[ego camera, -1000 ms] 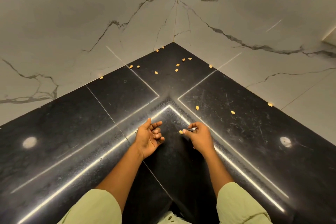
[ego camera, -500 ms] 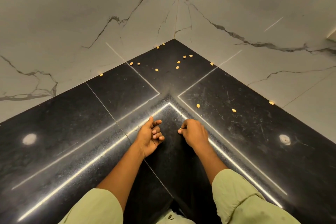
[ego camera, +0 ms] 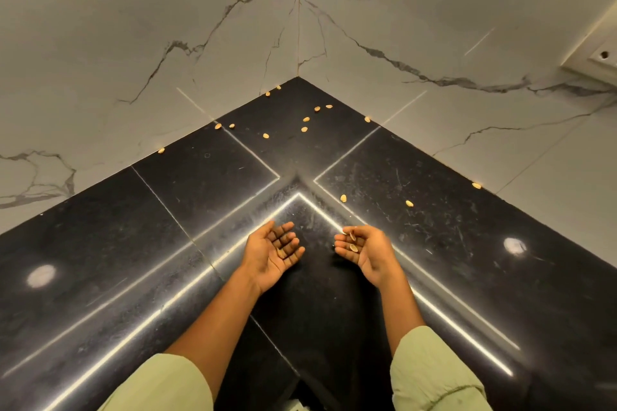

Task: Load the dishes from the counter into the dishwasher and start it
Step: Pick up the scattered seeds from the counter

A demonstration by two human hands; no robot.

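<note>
The right hand (ego camera: 365, 248) has turned palm up off the counter (ego camera: 200, 197), where half a second ago it lay knuckles up. It is now cupped around two shells (ego camera: 354, 247), the upper one seemingly nipped under the thumb. Just beside it but apart, the left hand (ego camera: 272, 252) is palm up as before, fingers loosely curled, a shell (ego camera: 280, 253) lying on them. Both hands hover over the counter's inner corner. Others lie scattered beyond, towards the marble wall (ego camera: 133, 27). Green sleeves (ego camera: 434, 374) show below.
</note>
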